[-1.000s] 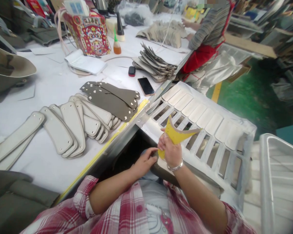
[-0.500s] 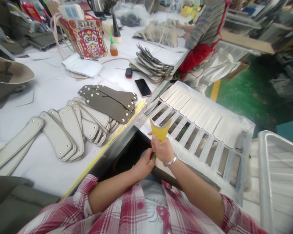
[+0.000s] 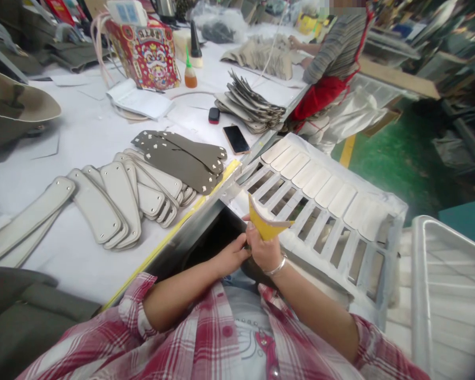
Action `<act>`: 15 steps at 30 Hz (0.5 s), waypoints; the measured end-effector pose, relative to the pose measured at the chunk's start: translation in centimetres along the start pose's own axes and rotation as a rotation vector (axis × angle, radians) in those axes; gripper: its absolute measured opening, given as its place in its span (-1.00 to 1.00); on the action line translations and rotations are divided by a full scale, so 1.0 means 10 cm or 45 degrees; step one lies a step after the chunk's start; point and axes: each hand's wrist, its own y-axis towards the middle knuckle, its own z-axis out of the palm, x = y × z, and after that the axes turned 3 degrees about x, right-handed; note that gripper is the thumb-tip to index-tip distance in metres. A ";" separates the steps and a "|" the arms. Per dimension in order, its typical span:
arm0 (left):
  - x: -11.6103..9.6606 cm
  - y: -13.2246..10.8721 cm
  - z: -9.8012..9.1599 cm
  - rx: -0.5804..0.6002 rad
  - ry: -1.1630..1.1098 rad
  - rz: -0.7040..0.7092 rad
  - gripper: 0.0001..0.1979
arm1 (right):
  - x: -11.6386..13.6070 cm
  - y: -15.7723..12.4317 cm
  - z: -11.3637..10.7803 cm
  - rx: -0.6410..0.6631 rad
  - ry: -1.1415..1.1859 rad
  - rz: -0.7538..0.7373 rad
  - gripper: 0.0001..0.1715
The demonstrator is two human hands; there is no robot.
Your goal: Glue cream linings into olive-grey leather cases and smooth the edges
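My right hand (image 3: 264, 252) is closed around a yellow piece (image 3: 266, 227) with a pale, concave top edge and two pointed corners; its lower part is hidden in my fist. My left hand (image 3: 233, 258) is close against the right hand's fingers, with its own fingers bent together. Whatever they grip, if anything, is hidden. Both hands are above my lap, beside the table's yellow-taped edge (image 3: 170, 228). To the left lie overlapping pale curved strips with small holes (image 3: 98, 206) and dark grey-green pieces (image 3: 182, 158) with white marks.
Right of my hands is a white slotted rack (image 3: 316, 211) carrying pale pieces, then a clear plastic bin (image 3: 421, 295). A phone (image 3: 236, 139), stacked pieces (image 3: 253, 105), a red patterned bag (image 3: 154, 58) and a small bottle (image 3: 190, 78) are on the table. A co-worker (image 3: 336, 53) is at the far side.
The yellow piece has tilted clockwise, its right corner dropping outward, as my right hand turned. My left hand stays close beside it. The whole view has shifted slightly.
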 end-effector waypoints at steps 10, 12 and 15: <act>0.06 -0.09 -0.17 0.323 -0.195 -0.034 -0.40 | 0.08 0.01 -0.04 -0.096 0.593 0.194 -0.72; 0.08 -0.08 -0.17 0.324 -0.227 0.012 -0.43 | 0.05 -0.03 -0.02 -0.118 0.568 0.191 -0.74; 0.09 -0.07 -0.13 0.307 -0.229 0.037 -0.45 | -0.02 -0.10 0.03 -0.132 0.311 0.125 -0.79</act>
